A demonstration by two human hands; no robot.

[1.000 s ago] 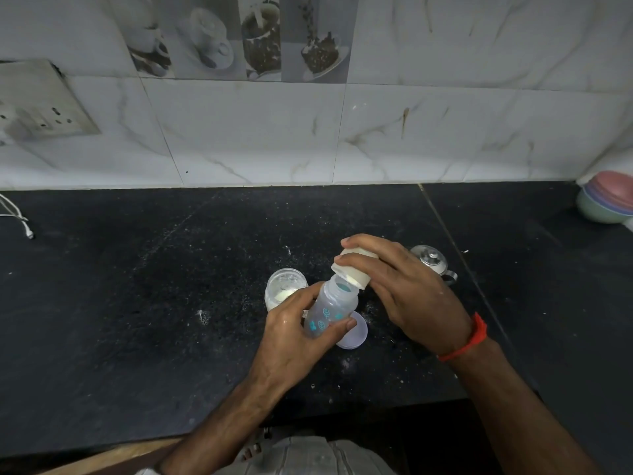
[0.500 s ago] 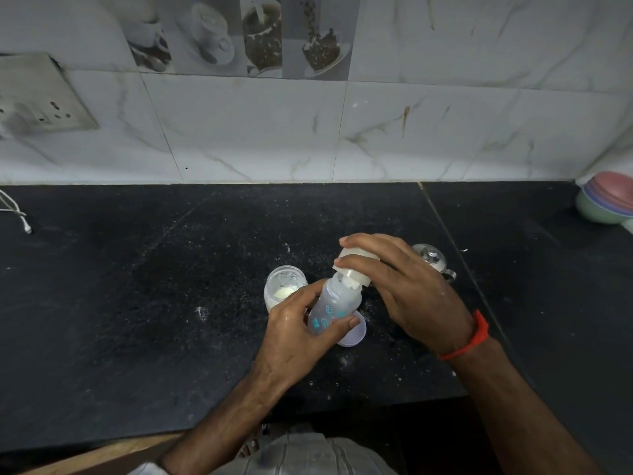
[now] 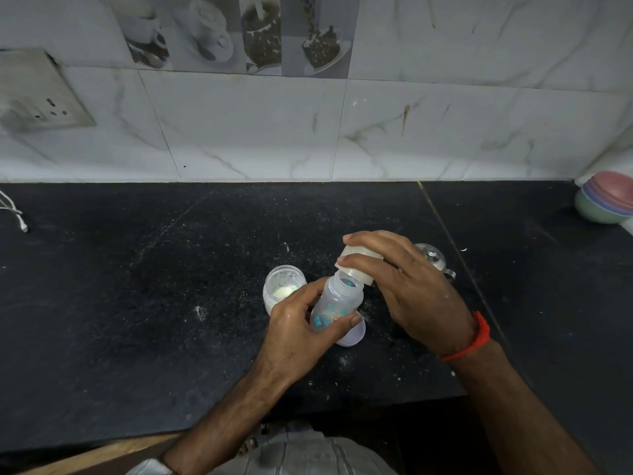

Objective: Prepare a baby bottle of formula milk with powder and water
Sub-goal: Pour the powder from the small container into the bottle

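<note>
A clear baby bottle (image 3: 337,303) with blue prints is held tilted above the black counter (image 3: 137,303) by my left hand (image 3: 301,323), fingers wrapped round its body. My right hand (image 3: 407,286) grips the white screw cap (image 3: 358,265) just above and to the right of the bottle's open neck, apart from it. A small open jar (image 3: 282,291) with pale powder inside stands just left of my left hand. A translucent round lid (image 3: 352,334) lies on the counter under the bottle.
A small steel vessel (image 3: 433,260) sits behind my right hand. Stacked coloured bowls (image 3: 604,202) stand at the far right by the wall. A white cable end (image 3: 15,214) lies at the left edge. Spilled powder specks dot the counter.
The cap sat on the bottle's neck before; now my right hand has lifted it off and the open neck shows. My left hand keeps its hold on the bottle.
</note>
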